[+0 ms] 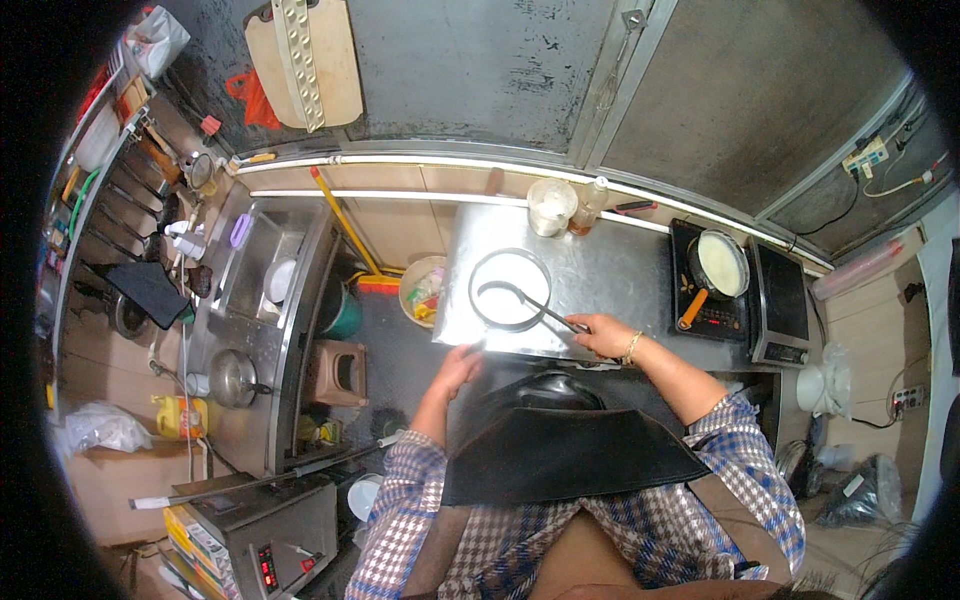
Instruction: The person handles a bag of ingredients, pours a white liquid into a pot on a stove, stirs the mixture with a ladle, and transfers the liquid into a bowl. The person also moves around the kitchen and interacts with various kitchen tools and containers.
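A round vessel with a dark rim and a bright white inside (496, 309) sits on the steel worktop (600, 277) before me. My right hand (606, 335) grips the handle of a dark utensil (551, 313). Its curved end reaches over the white inside; glare hides its exact shape. By the worktop's front edge, just below the vessel, is my left hand (456, 369), its fingertips blurred. Whether it touches or holds anything I cannot tell.
A frying pan (718, 262) with pale contents sits on an induction cooker (679, 330), beside another cooker (780, 289). A white tub (553, 204) and a bottle (590, 204) stand at the back. Leftward are a waste bin (409, 300), a stool (330, 371) and a steel sink (247, 274).
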Action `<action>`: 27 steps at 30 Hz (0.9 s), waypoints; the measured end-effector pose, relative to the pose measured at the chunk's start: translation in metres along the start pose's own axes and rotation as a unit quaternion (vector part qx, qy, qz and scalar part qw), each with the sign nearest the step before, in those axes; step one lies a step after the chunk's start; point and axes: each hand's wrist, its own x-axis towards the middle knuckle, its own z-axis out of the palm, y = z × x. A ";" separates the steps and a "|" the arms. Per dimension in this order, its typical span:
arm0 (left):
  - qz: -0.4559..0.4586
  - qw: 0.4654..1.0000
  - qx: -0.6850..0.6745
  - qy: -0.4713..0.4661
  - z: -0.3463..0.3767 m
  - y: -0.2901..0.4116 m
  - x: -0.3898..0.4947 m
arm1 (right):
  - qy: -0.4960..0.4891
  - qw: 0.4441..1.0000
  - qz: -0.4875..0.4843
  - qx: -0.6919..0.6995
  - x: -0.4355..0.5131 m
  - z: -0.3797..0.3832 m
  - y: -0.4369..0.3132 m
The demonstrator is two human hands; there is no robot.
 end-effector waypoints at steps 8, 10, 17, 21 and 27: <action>0.010 1.000 0.005 -0.005 0.001 0.002 0.000 | 0.003 0.973 -0.097 -0.208 -0.002 -0.017 0.007; 0.010 1.000 0.005 -0.003 0.001 0.002 -0.001 | 0.006 0.958 -0.092 -0.272 -0.007 -0.026 -0.004; 0.015 1.000 0.016 -0.010 0.000 0.003 -0.001 | 0.061 0.921 -0.022 -0.384 -0.008 -0.024 -0.018; 0.015 1.000 0.021 -0.004 0.001 0.004 -0.004 | 0.113 0.918 -0.032 -0.379 0.019 0.002 0.007; 0.015 1.000 0.018 -0.014 0.000 0.005 -0.002 | 0.176 0.925 -0.068 -0.330 0.043 0.036 0.027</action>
